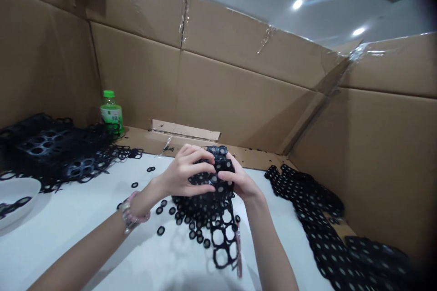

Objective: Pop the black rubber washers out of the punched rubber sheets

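Observation:
Both my hands hold one black rubber sheet point(218, 209) punched with rings, over the white table point(75, 218). My left hand point(186, 173) grips its top left part, fingers curled round it. My right hand point(239, 179) pinches the sheet from the right, thumb on top. The sheet's lower part point(225, 248) hangs down as an open web of empty holes. Several small black rings point(161, 230) lie loose on the table under my hands. A bead bracelet point(131, 213) is on my left wrist.
A heap of emptied black webs point(58, 150) lies at the left, with a green bottle point(111, 116) behind it. A white bowl point(17, 193) sits at the left edge. Unpunched black sheets point(317, 218) pile at the right. Cardboard walls point(239, 100) surround the table.

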`<state>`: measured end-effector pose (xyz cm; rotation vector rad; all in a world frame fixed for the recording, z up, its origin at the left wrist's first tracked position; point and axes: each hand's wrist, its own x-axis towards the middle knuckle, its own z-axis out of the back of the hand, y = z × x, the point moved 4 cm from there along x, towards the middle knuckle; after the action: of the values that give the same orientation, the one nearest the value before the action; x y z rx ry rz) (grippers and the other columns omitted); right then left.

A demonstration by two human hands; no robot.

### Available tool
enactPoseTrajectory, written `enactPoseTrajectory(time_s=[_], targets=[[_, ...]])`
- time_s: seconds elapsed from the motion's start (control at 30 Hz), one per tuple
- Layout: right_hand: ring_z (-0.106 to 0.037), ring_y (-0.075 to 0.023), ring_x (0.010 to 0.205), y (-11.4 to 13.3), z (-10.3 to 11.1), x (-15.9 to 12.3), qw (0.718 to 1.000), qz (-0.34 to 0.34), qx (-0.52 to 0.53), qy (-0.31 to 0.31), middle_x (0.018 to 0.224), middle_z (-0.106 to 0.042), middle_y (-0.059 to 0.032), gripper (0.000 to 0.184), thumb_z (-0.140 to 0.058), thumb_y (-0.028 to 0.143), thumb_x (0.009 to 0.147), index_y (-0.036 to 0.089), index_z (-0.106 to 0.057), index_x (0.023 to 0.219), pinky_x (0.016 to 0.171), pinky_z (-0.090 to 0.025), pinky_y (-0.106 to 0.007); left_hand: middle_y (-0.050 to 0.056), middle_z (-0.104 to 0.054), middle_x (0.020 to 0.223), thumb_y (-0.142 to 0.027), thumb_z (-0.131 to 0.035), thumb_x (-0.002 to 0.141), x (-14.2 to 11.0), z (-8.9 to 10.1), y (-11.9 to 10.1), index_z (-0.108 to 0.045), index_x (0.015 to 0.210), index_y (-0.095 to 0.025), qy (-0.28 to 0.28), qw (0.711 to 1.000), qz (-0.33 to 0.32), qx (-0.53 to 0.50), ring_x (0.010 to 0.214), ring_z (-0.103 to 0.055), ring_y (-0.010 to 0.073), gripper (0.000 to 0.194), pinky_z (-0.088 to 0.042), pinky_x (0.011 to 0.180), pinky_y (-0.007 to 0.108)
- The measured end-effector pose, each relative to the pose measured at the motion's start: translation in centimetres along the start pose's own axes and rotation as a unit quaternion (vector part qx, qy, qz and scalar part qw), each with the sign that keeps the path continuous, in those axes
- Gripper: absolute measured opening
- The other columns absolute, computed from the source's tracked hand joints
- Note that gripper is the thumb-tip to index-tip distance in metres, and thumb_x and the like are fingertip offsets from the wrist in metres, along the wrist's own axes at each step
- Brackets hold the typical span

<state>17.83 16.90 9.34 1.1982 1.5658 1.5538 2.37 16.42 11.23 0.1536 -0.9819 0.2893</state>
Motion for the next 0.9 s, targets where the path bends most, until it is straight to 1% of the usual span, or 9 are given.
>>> enactPoseTrajectory(time_s=[0.07, 0.17, 0.27, 0.37, 0.53, 0.6, 0.7, 0.77, 0.9], targets=[[-0.052, -0.0240, 0.109, 0.2, 0.0, -0.2, 1.000, 0.012, -0.024, 0.013, 0.115, -0.059, -0.0016, 0.059, -0.075, 0.021, 0.058, 0.026, -0.052, 0.112, 0.093, -0.038, -0.038, 0.004, -0.065, 0.094, -0.041, -0.065, 0.070, 0.1, -0.3, -0.4, -0.063, 0.086, -0.024, 0.050, 0.998, -0.028, -0.021, 0.090, -0.053, 0.0212, 0.023, -0.036, 0.082, 0.035], [-0.046, -0.0241, 0.117, 0.3, 0.5, -0.3, 0.996, 0.024, -0.081, -0.009, 0.122, -0.055, -0.0019, 0.072, -0.078, 0.018, 0.053, 0.027, -0.049, 0.119, 0.100, -0.032, -0.040, 0.004, -0.067, 0.091, -0.031, -0.059, 0.075, 0.3, -0.5, -0.3, -0.063, 0.088, -0.024, 0.089, 0.995, -0.005, -0.053, 0.089, -0.056, 0.0198, 0.015, -0.038, 0.082, 0.034], [-0.043, -0.0235, 0.120, 0.5, 0.8, -0.5, 0.992, 0.044, -0.109, -0.037, 0.126, -0.053, -0.0018, 0.074, -0.078, 0.018, 0.055, 0.028, -0.048, 0.121, 0.103, -0.028, -0.041, 0.004, -0.067, 0.088, -0.022, -0.056, 0.076, 0.6, -0.4, -0.4, -0.062, 0.090, -0.022, 0.056, 0.994, 0.037, -0.090, 0.087, -0.058, 0.0180, 0.015, -0.041, 0.084, 0.033], [-0.042, -0.0234, 0.121, 0.9, 0.7, -0.8, 0.990, 0.061, -0.114, -0.051, 0.126, -0.052, -0.0016, 0.072, -0.078, 0.018, 0.056, 0.029, -0.049, 0.121, 0.104, -0.027, -0.041, 0.004, -0.068, 0.086, -0.020, -0.058, 0.074, 0.7, -0.2, -0.7, -0.062, 0.089, -0.020, 0.021, 0.992, 0.053, -0.114, 0.084, -0.060, 0.0171, 0.015, -0.043, 0.084, 0.034], [-0.043, -0.0231, 0.120, 1.3, 0.3, -0.9, 0.988, 0.083, -0.114, -0.060, 0.126, -0.052, -0.0022, 0.070, -0.077, 0.021, 0.058, 0.027, -0.048, 0.121, 0.103, -0.029, -0.040, 0.005, -0.068, 0.086, -0.021, -0.056, 0.076, 0.8, -0.3, -0.5, -0.064, 0.087, -0.020, 0.007, 0.989, 0.088, -0.122, 0.084, -0.061, 0.0178, 0.013, -0.045, 0.084, 0.036], [-0.044, -0.0228, 0.119, 1.3, 0.2, -0.8, 0.986, 0.091, -0.116, -0.081, 0.125, -0.053, -0.0025, 0.069, -0.076, 0.022, 0.059, 0.027, -0.046, 0.122, 0.103, -0.030, -0.039, 0.005, -0.068, 0.089, -0.020, -0.055, 0.076, 0.8, -0.3, -0.4, -0.064, 0.088, -0.020, -0.001, 0.989, 0.099, -0.109, 0.086, -0.061, 0.0179, 0.014, -0.044, 0.085, 0.036], [-0.044, -0.0224, 0.119, 1.4, 0.1, -0.8, 0.978, 0.107, -0.143, -0.111, 0.125, -0.052, -0.0030, 0.071, -0.075, 0.022, 0.061, 0.027, -0.042, 0.124, 0.102, -0.032, -0.038, 0.004, -0.068, 0.088, -0.021, -0.058, 0.076, 0.9, -0.2, -0.2, -0.064, 0.087, -0.019, 0.007, 0.989, 0.112, -0.096, 0.085, -0.061, 0.0179, 0.012, -0.043, 0.083, 0.036], [-0.043, -0.0227, 0.120, 1.5, -0.1, -0.9, 0.971, 0.119, -0.169, -0.116, 0.126, -0.051, -0.0036, 0.072, -0.075, 0.021, 0.061, 0.026, -0.042, 0.124, 0.102, -0.031, -0.038, 0.004, -0.068, 0.084, -0.025, -0.059, 0.077, 0.9, -0.1, -0.2, -0.064, 0.084, -0.019, 0.022, 0.987, 0.123, -0.101, 0.082, -0.061, 0.0180, 0.011, -0.044, 0.080, 0.035], [-0.045, -0.0244, 0.118, 1.6, -0.2, -1.0, 0.967, 0.119, -0.186, -0.129, 0.124, -0.052, -0.0042, 0.069, -0.075, 0.022, 0.060, 0.025, -0.043, 0.121, 0.101, -0.032, -0.039, 0.005, -0.068, 0.081, -0.027, -0.053, 0.083, 0.7, -0.3, -0.2, -0.064, 0.085, -0.019, 0.041, 0.982, 0.144, -0.112, 0.079, -0.060, 0.0179, 0.014, -0.046, 0.073, 0.032]])
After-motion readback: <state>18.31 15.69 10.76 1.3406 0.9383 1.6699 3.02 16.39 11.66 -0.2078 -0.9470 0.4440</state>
